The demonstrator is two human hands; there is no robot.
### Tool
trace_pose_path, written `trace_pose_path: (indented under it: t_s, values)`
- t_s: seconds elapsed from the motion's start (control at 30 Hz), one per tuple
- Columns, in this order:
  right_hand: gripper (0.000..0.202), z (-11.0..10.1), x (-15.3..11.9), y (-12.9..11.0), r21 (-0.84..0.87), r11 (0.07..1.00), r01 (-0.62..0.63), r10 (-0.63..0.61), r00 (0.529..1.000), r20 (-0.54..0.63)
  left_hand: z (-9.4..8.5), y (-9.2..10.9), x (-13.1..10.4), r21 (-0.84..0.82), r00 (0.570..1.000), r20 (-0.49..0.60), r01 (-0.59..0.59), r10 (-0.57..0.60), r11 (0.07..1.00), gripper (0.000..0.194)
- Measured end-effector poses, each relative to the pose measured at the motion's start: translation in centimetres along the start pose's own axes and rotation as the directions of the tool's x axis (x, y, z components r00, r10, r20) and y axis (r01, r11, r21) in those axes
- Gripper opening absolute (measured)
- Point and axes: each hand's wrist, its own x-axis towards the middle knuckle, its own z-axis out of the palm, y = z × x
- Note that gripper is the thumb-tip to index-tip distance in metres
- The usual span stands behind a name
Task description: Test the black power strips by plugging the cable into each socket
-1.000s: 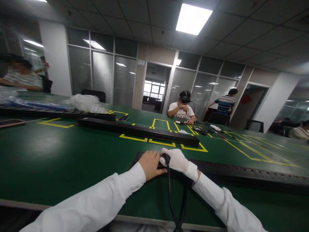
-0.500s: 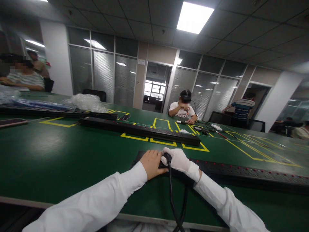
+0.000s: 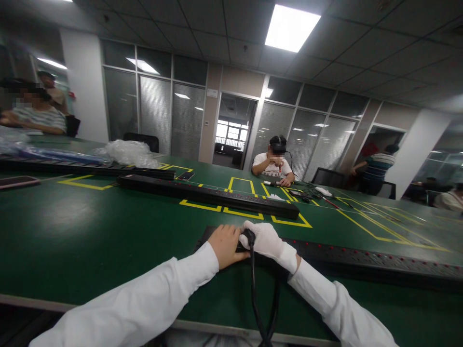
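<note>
A long black power strip [image 3: 354,258] with red dots lies across the green table in front of me. My bare left hand [image 3: 227,246] is wrapped over its left part, thumb along the near side. Beside it, my right hand [image 3: 263,239], in a white glove, grips a black plug [image 3: 249,234] at the strip's upper face. From the plug a thick black cable [image 3: 254,289] runs down over the table's near edge. How far the plug sits in the strip is hidden by my fingers.
A second black strip [image 3: 210,195] lies farther back on the table [image 3: 119,250], among yellow tape outlines. Clear plastic wrap [image 3: 130,152] and a phone [image 3: 18,181] are at left. Across the table sits a person [image 3: 273,164] with a headset, near cables and a white object [image 3: 323,191].
My two hands and the plug stay in nearly the same place on the strip. In the background at right, a person in a striped shirt has moved farther right.
</note>
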Motion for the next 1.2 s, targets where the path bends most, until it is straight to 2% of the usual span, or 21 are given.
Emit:
trace_pose_path:
  t_s: [0.33, 0.8, 0.97, 1.2]
  values:
    - [0.020, 0.06, 0.28, 0.31, 0.075, 0.996, -0.038, 0.035, 0.999, 0.039, 0.31, -0.10, 0.00, 0.023, 1.000, -0.025, -0.006, 0.006, 1.000, 0.067]
    - [0.021, -0.40, -0.06, -0.27, -0.004, 1.000, 0.013, -0.013, 1.000, 0.004, 0.04, -0.12, -0.06, -0.002, 1.000, 0.004, -0.012, 0.012, 1.000, 0.063]
    - [0.021, -0.28, 0.02, -0.26, -0.004, 1.000, -0.007, 0.007, 1.000, 0.023, 0.10, -0.11, -0.10, 0.011, 1.000, -0.009, -0.012, 0.012, 1.000, 0.065]
    - [0.023, -0.39, 0.39, 0.11, 0.093, 0.992, -0.083, 0.076, 0.994, 0.079, 0.19, -0.14, -0.19, 0.037, 1.000, -0.017, -0.015, 0.015, 0.999, 0.070]
